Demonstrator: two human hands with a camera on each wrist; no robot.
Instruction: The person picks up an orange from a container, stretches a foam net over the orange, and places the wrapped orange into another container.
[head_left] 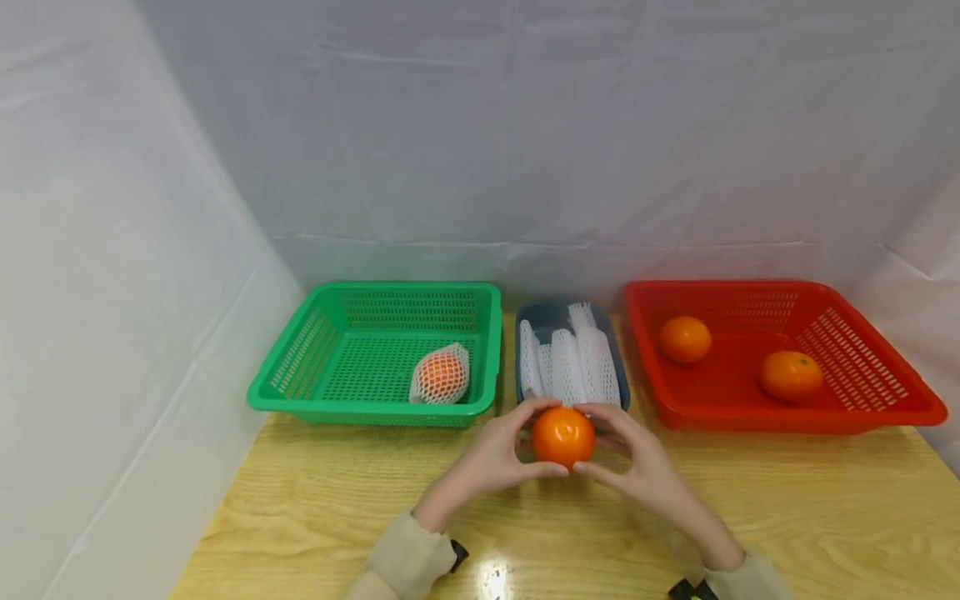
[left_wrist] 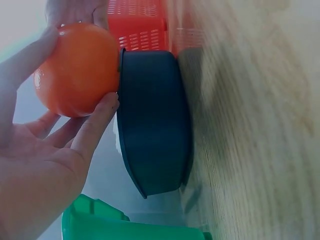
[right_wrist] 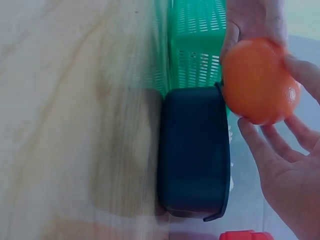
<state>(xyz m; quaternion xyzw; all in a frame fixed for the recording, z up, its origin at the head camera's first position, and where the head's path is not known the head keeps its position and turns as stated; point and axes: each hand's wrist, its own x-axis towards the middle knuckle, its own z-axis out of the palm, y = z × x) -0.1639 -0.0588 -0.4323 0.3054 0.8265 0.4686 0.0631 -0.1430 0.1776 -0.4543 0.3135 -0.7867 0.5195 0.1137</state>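
Note:
A bare orange (head_left: 563, 437) is held up between both hands in front of the dark bin. My left hand (head_left: 501, 452) grips its left side, thumb toward me and fingers behind. From the right, my right hand (head_left: 634, 457) grips it in the same way. The left wrist view shows the orange (left_wrist: 79, 70) raised above the wooden table, beside the bin's wall. In the dark blue bin (left_wrist: 155, 120) stand several white foam net sleeves (head_left: 577, 358), partly hidden by the hands in the head view.
To the left, a green basket (head_left: 375, 408) contains one orange in a white net (head_left: 441, 375). At the right stands a red basket (head_left: 780, 421) with two bare oranges, one (head_left: 685, 339) left of the other (head_left: 791, 376). White sheeting (head_left: 510, 150) hangs behind the wooden table (head_left: 315, 508).

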